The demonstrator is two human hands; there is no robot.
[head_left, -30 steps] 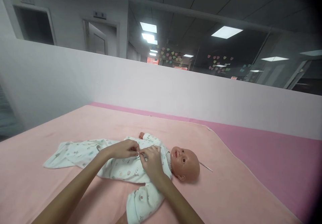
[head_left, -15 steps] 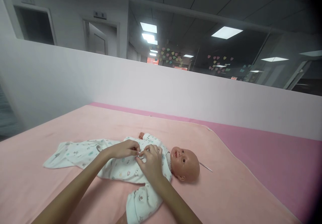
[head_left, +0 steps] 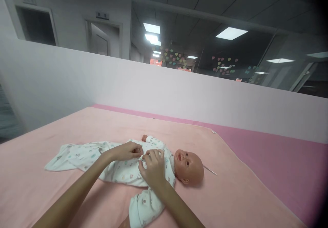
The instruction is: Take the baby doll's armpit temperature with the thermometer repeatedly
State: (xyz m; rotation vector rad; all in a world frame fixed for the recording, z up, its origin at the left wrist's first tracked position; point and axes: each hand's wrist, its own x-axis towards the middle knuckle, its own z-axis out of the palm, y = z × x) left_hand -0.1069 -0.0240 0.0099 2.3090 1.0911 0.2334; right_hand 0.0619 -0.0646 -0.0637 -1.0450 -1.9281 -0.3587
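Note:
A baby doll [head_left: 191,168] lies on its back with its head to the right, dressed in a white patterned garment [head_left: 120,171]. My left hand [head_left: 130,151] is over the doll's chest, fingers closed in a pinch at the front of the garment. Beside it, my right hand [head_left: 153,166] has its fingers curled at the same spot, thumb a little apart from them. What lies between the fingertips is too small to make out clearly. The doll's far hand [head_left: 144,138] sticks out of its sleeve.
A pink blanket [head_left: 230,193] lies under the doll, over a darker pink surface [head_left: 276,156]. A thin rod [head_left: 210,170] is beside the doll's head. Behind stands a low white wall [head_left: 192,94], with windows and doorways beyond.
My right thumb and fingers have shifted slightly and drawn a little apart at the garment front. My left hand stays nearly where it was.

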